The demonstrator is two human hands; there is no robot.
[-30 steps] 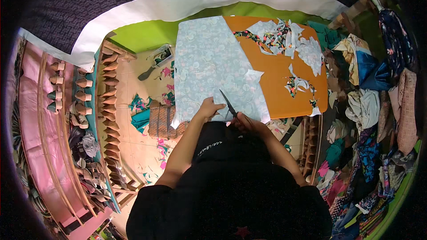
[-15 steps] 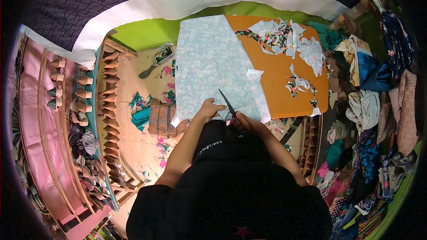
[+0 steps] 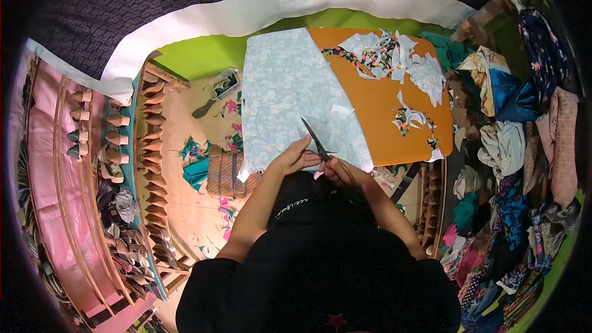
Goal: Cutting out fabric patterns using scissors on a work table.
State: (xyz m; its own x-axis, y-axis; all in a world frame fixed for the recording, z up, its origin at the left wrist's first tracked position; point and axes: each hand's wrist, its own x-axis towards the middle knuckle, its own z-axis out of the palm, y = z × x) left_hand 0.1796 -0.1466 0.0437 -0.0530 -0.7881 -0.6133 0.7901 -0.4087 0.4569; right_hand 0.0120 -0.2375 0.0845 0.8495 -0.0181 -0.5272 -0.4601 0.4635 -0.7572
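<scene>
Leftward, shoe rack | pale fabric on orange table | right hand grips scissors; left hand, grip unclear

A black shirt is being worn, short sleeves leaving the forearms bare. A red star is showing on its front; farther down, white lettering is slanting across black cloth.

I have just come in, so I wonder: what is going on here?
A person's right hand holds scissors that point away over a pale cloth. The left hand is at the cloth's near edge, close to the scissors. The cloth covers the left part of an orange table; scraps lie on the right part.
</scene>
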